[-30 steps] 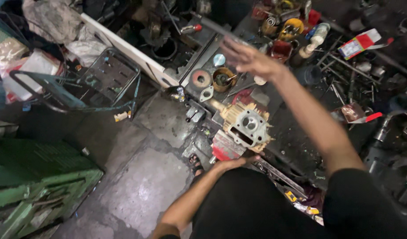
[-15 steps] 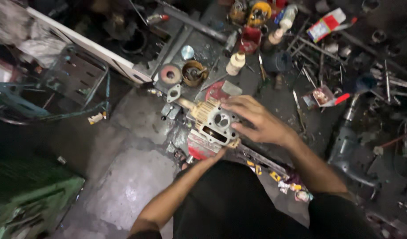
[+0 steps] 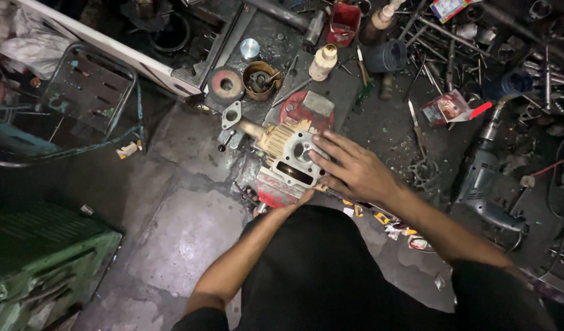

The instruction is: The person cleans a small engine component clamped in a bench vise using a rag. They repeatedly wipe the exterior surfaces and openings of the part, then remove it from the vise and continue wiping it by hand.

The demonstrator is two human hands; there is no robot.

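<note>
A finned metal engine cylinder head (image 3: 287, 150) lies on a red bench vise (image 3: 276, 184) in the middle of a dirty workbench. My right hand (image 3: 350, 168) rests on its right side, fingers spread over the casting and gripping its edge. My left hand (image 3: 303, 197) is mostly hidden behind my dark shirt; only its fingertips show at the near edge of the vise, touching it under the cylinder head. Whether it grips anything cannot be seen.
A brass cup of small parts (image 3: 260, 79), a grinding disc (image 3: 225, 84), a gasket (image 3: 231, 114) and a cream bottle (image 3: 322, 61) lie behind the vise. An electric drill (image 3: 487, 178) and several loose tools fill the right. A metal chair (image 3: 85, 92) and green machine (image 3: 42, 257) stand left.
My right hand came back from reaching over the far tools and settled on the cylinder head. The view shifted closer and lower; my left hand stayed at the vise.
</note>
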